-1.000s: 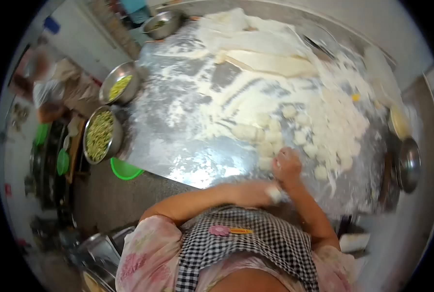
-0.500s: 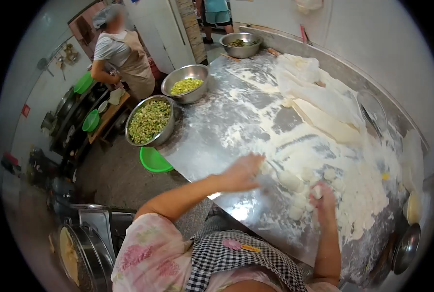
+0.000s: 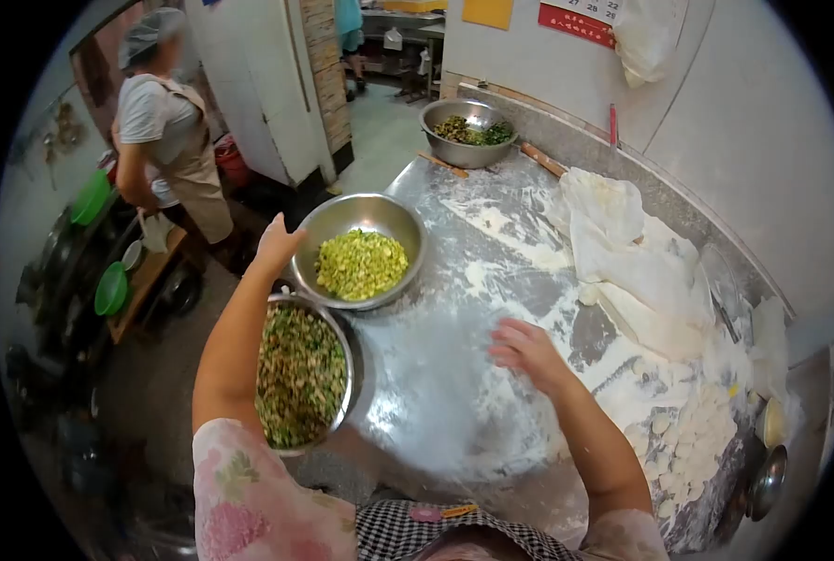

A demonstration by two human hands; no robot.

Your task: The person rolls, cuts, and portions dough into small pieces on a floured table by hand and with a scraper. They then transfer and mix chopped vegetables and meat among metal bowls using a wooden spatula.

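Observation:
My left hand [image 3: 280, 245] is at the outer left rim of a steel bowl [image 3: 409, 220], fingers stretched and thumb apart; whether it touches the rim I cannot tell. Yellow-green chopped filling [image 3: 361, 265] lies in this bowl. Just below my left forearm stands a second steel bowl [image 3: 350, 374], full of a darker green and brown chopped mix [image 3: 300, 374]. Over the middle of the metal table [image 3: 436, 374], my right hand [image 3: 526, 353] is held with its fingers spread, somewhat blurred and holding nothing visible.
Floured dough pieces [image 3: 688, 449] lie at the right. Behind them, a dough slab [image 3: 637, 318] is partly under a white cloth [image 3: 623, 248]. A third bowl [image 3: 468, 150] and a rolling pin [image 3: 541, 159] sit at the far end. A person in an apron [image 3: 169, 131] stands left.
My view has swung toward the bowls. My left hand has moved from over the table to the filling bowl's rim. My right hand has left the dough pieces and opened.

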